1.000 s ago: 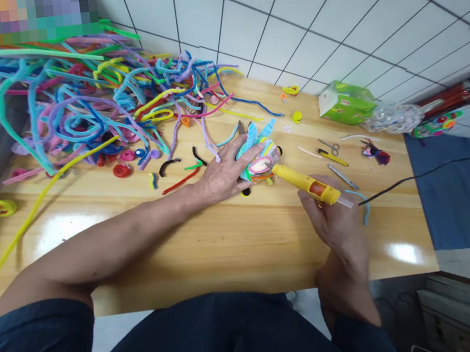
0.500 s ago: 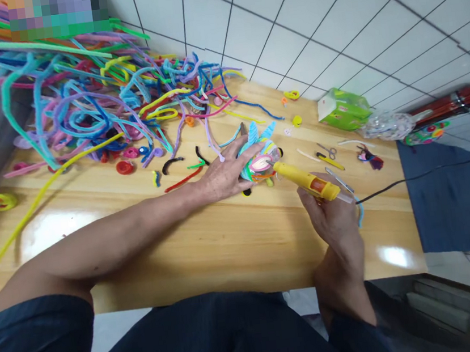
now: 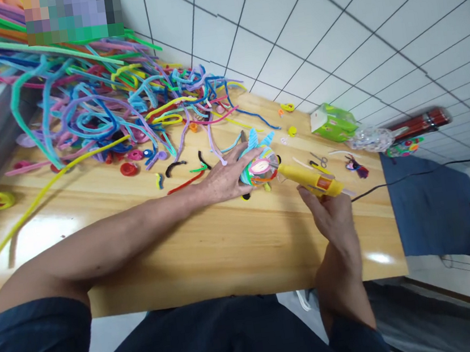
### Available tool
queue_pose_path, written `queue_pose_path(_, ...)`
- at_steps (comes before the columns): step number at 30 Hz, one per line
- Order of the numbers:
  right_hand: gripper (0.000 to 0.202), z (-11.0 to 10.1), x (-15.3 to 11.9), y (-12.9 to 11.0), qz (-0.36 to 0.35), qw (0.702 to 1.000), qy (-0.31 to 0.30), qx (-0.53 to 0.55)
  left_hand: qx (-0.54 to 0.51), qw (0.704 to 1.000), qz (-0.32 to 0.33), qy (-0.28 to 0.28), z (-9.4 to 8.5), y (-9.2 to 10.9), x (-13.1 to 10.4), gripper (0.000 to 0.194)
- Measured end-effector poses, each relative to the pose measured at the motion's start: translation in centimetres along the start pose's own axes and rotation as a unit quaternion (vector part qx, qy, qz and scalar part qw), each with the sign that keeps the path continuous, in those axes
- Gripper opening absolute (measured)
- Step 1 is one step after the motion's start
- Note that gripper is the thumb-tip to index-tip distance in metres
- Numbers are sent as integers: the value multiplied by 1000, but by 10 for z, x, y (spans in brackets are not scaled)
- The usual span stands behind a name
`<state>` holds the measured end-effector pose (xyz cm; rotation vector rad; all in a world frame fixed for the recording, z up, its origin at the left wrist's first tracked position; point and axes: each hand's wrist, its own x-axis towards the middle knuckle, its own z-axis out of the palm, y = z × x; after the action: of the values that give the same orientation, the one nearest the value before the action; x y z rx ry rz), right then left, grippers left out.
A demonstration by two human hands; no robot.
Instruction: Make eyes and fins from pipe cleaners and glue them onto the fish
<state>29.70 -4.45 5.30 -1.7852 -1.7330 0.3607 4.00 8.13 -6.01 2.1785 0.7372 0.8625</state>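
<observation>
On the wooden table, my left hand point(image 3: 229, 178) is closed around a colourful pipe-cleaner figure point(image 3: 259, 166), which has light-blue ear-like pieces on top and a pink-rimmed white oval on its side. Part of the figure is hidden under my fingers. A yellow hot glue gun point(image 3: 310, 180) is gripped in my right hand point(image 3: 334, 212), its nozzle pointing left at the figure beside the oval. Whether the tip touches it I cannot tell. Short black, green and red pipe-cleaner pieces point(image 3: 188, 181) lie left of my left hand.
A big tangle of pipe cleaners point(image 3: 95, 119) covers the back left of the table point(image 3: 226, 245). Toward the right are scissors point(image 3: 321, 159), a green pack point(image 3: 333, 121), a dark red cylinder point(image 3: 423, 121) and a blue cloth point(image 3: 431, 209). The black cord point(image 3: 394, 180) runs off right.
The glue gun's nozzle has shifted from the oval toward the right side of the figure. My left hand stays on the figure. The whole view has turned slightly to the right.
</observation>
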Motion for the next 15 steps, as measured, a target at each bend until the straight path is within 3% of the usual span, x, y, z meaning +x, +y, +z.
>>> queue_pose_path(5, 22, -2, 0, -8, 0, 1000, 14, 3, -7, 1000, -10, 0, -1, 1, 0, 101)
queue_pose_path(8, 18, -6, -1, -12, 10, 998, 17, 67, -2, 1000, -22, -8, -3, 4, -1, 100)
queue_pose_path(10, 15, -12, 5, -9, 12, 990, 56, 130, 6, 999, -32, -6, -3, 5, -1, 103)
queue_pose_path(12, 16, -18, 20, 4, 10, 975, 123, 187, 16, 999, -38, -1, -4, 6, -2, 107)
queue_pose_path(15, 20, -29, 57, 47, 34, 957, 207, 198, 27, 999, -36, 9, -5, 8, -2, 108)
